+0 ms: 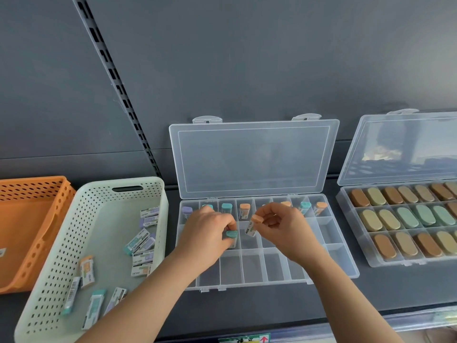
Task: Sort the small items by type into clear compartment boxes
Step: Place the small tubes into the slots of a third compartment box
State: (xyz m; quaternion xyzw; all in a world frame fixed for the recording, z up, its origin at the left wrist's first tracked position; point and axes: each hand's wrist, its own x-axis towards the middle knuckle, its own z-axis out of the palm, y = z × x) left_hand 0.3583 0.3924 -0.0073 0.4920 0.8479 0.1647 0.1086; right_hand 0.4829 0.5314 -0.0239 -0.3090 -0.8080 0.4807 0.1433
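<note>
A clear compartment box (pixel 332 237) lies open in the middle, lid up against the wall. Its back row holds upright small cases with purple, teal and orange caps. My left hand (pixel 206 233) pinches a teal-capped case (pixel 232 235) over the middle row. My right hand (pixel 280 227) pinches an orange-capped case (pixel 254 222) just right of it, tilted above the middle row. A pale green perforated basket (pixel 61 243) at the left holds several more loose cases (pixel 139 241).
An orange basket (pixel 29 219) stands at the far left. A second open clear box (pixel 356 233) at the right is filled with brown, yellow and green oval items. The dark shelf's front edge runs below my forearms; a slotted rail climbs the grey wall.
</note>
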